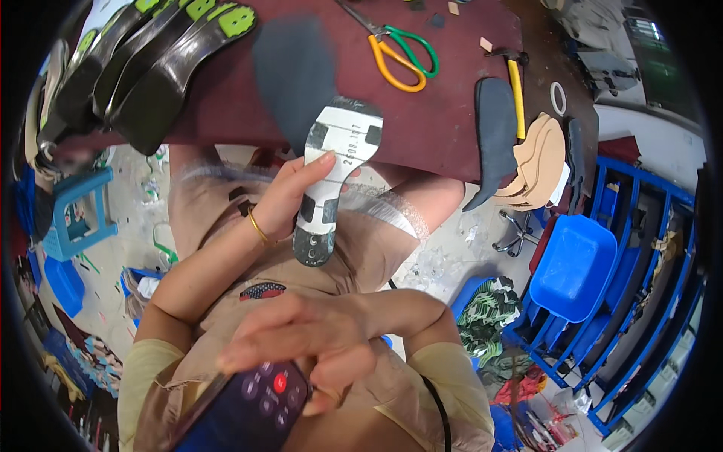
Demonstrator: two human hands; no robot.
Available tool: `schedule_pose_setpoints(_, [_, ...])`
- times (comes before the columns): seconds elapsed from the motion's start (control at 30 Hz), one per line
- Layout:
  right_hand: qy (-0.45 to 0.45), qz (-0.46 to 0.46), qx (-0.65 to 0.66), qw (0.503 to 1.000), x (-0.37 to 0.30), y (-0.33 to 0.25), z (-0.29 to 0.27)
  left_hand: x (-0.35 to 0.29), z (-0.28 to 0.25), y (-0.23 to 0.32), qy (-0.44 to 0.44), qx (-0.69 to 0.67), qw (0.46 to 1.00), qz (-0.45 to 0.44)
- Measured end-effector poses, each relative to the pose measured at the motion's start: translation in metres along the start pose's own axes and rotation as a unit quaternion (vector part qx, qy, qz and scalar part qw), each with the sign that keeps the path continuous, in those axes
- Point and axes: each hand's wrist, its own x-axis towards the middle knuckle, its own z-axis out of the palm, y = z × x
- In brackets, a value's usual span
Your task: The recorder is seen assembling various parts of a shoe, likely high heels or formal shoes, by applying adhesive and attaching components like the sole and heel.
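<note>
My left hand [290, 188], a gold bangle at its wrist, is closed round the middle of a white and black shoe insole [343, 139]. The thumb lies on its white face, and the wide end reaches over the table's near edge. Low in front of my body, my right hand [312, 339] is closed on a dark mobile phone [248, 418]. The phone's lit screen shows a red round button among paler ones. Some of my right fingers cross in front of the phone's upper part.
Scissors [395, 56], a hammer [516, 94], dark sole-shaped pieces [491, 135] and tan ones [538, 162] lie on the maroon-covered table [429, 124]. Glossy black foot-shaped pieces [154, 94] with green ends stand left. A blue basin [574, 267] sits on the right-hand rack; a blue stool [79, 215] stands left.
</note>
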Motion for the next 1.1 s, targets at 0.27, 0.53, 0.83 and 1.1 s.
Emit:
schedule_pose_setpoints(0.27, [0.090, -0.084, 0.113, 0.986, 0.036, 0.009, 0.024, -0.011, -0.007, -0.001, -0.080, 0.012, 0.997, 0.011])
schedule_pose_setpoints(0.53, [0.261, -0.125, 0.226, 0.930, 0.049, 0.005, 0.078, -0.014, 0.006, 0.005, -0.131, -0.084, 0.988, -0.018])
schedule_pose_setpoints(0.83, [0.211, -0.009, 0.318, 0.925, 0.044, -0.009, 0.062, 0.002, 0.011, 0.022, -0.079, -0.047, 0.993, 0.071])
schedule_pose_setpoints(1.1, [0.266, 0.201, -0.298, 0.895, 0.052, 0.057, -0.097, -0.006, -0.006, 0.036, 0.010, -0.054, 0.990, 0.130])
